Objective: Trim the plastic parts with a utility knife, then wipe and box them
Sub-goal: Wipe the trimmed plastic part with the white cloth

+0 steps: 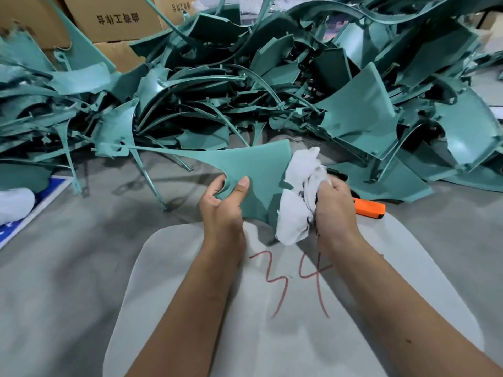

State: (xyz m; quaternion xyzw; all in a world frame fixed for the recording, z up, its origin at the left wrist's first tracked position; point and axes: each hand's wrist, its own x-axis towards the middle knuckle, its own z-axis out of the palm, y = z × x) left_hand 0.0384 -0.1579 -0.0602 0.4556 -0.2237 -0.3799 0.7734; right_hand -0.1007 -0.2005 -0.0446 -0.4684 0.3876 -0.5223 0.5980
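Note:
My left hand (223, 202) grips a flat teal plastic part (255, 167) by its lower left edge, thumb on top. A long thin arm of the part reaches left to a bracket end. My right hand (336, 205) holds a crumpled white cloth (299, 197) against the part's right edge. An orange utility knife (370, 208) lies on the grey surface just right of my right hand, partly hidden behind it.
A big heap of teal plastic parts (245, 85) fills the area ahead. Cardboard boxes (119, 20) stand at the back left. A pale pad marked "34" in red (294, 308) lies under my forearms. A blue sign (32, 213) and white bundle (13, 202) sit far left.

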